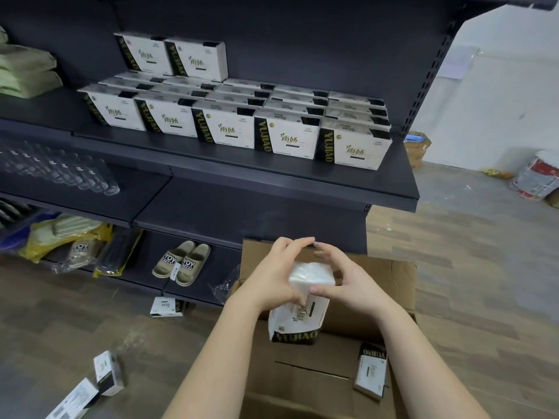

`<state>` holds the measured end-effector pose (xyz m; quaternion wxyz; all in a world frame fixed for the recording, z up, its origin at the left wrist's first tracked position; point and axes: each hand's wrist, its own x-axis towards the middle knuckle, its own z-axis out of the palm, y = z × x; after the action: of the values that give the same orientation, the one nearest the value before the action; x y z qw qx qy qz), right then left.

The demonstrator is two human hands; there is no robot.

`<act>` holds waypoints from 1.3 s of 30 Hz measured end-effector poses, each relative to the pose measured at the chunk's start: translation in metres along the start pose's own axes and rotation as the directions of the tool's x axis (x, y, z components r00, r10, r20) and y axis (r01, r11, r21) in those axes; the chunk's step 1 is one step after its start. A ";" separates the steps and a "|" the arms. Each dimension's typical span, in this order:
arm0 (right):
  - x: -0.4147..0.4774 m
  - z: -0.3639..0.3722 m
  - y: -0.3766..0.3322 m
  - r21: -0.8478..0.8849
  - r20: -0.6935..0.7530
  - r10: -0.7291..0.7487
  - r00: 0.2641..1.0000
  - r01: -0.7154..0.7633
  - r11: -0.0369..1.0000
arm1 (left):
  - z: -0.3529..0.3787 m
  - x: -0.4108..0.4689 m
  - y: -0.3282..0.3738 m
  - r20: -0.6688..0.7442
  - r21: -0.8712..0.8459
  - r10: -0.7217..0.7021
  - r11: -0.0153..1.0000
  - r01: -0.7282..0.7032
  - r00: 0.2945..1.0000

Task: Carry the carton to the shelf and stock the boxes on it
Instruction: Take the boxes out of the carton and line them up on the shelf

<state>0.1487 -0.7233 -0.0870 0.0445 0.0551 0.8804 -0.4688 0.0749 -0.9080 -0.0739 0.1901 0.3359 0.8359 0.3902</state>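
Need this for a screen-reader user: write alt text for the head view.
The left hand and right hand grip a white box above an open carton on the floor. Ahead, a dark shelf carries rows of matching boxes.

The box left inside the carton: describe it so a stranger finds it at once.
Start at the open brown carton in front of the dark shelf. Against its right inner wall stands a white box. Unlike the held box, it is untouched.
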 end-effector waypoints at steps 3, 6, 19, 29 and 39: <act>0.005 0.000 -0.008 -0.101 0.051 -0.008 0.999 0.014 0.995 | -0.003 0.002 0.004 0.019 0.033 0.012 0.999 -0.013 1.000; 0.005 0.002 -0.006 -0.146 0.065 -0.021 0.998 0.030 0.989 | -0.006 0.000 0.002 0.013 0.026 0.002 1.000 -0.002 1.000; -0.016 -0.024 -0.008 0.271 -0.089 0.039 0.995 -0.013 0.963 | -0.035 -0.021 -0.026 0.059 -0.022 -0.138 0.990 0.140 0.989; -0.038 -0.033 -0.007 0.083 -0.055 0.028 0.998 -0.023 0.996 | -0.035 -0.019 -0.005 0.031 0.223 -0.103 0.970 0.094 0.994; -0.068 -0.030 0.001 -0.132 -0.072 -0.033 0.997 0.023 0.991 | -0.011 -0.048 0.027 -0.052 0.195 -0.076 0.977 0.085 0.996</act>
<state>0.2153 -0.7021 -0.0623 0.0089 0.0569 0.9111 -0.4081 0.1136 -0.9354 -0.0437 0.1529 0.3102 0.8874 0.3048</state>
